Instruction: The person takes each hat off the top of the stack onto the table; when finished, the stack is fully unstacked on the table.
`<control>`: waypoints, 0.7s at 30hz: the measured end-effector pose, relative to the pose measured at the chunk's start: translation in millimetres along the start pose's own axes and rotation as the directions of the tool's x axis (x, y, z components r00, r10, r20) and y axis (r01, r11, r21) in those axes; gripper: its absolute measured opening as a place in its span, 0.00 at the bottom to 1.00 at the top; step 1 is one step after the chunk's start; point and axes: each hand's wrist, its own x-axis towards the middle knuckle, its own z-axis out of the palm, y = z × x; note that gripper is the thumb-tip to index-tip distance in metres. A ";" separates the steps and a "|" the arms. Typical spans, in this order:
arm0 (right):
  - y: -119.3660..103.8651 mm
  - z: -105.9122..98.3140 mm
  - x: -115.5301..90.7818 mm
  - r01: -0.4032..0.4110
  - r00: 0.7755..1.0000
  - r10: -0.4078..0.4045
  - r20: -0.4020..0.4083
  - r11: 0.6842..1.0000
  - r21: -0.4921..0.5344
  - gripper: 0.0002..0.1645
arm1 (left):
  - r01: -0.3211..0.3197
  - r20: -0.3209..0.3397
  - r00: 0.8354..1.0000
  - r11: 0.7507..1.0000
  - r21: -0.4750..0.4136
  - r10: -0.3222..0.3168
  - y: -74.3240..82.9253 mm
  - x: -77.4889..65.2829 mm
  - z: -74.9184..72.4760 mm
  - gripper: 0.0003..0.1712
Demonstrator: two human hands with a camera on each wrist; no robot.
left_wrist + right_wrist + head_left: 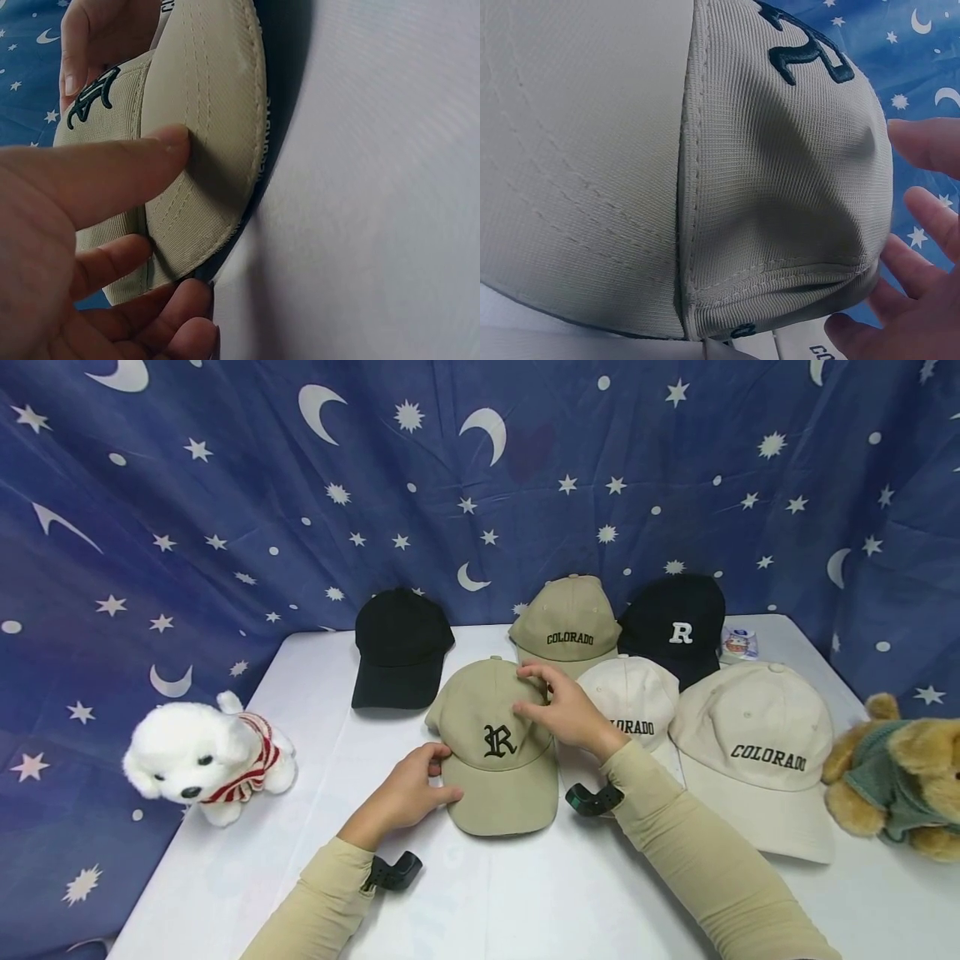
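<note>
A khaki baseball cap [480, 727] with a dark gothic R on its front lies crown up on the white table, brim toward me. My left hand [408, 789] pinches the left side of its brim. In the left wrist view the thumb presses the brim's [214, 97] stitched top while fingertips reach its underside edge. My right hand [562, 702] is at the upper right of the crown. Its spread fingers [922, 217] show right at the crown [795, 172] in the right wrist view. Several creases run across that side of the cap.
A black cap [401, 647] sits back left. To the right stand a tan COLORADO cap [573, 614], a black R cap [675, 618] and two cream COLORADO caps [757, 718]. A white plush dog [183, 752] and a brown plush bear [892, 777] flank them.
</note>
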 end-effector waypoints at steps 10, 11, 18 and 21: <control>0.5 1.5 -4.0 0.009 1.000 -0.009 -0.005 0.999 -0.041 0.29 | 0.002 0.010 1.000 1.000 -0.002 -0.002 -0.4 0.9 1.0 0.34; 0.9 1.6 -4.2 0.016 1.000 -0.016 -0.008 0.999 -0.045 0.29 | 0.002 0.011 1.000 1.000 0.000 -0.002 -0.5 0.9 1.1 0.34; 3.2 2.4 -4.7 0.037 0.999 -0.038 -0.023 0.998 -0.051 0.27 | -0.004 0.019 1.000 1.000 0.012 0.004 -2.6 1.1 0.3 0.35; 4.2 2.7 -4.0 0.045 0.999 -0.047 -0.024 0.998 -0.053 0.27 | -0.016 0.028 1.000 1.000 0.015 0.015 -2.6 -0.9 -3.4 0.36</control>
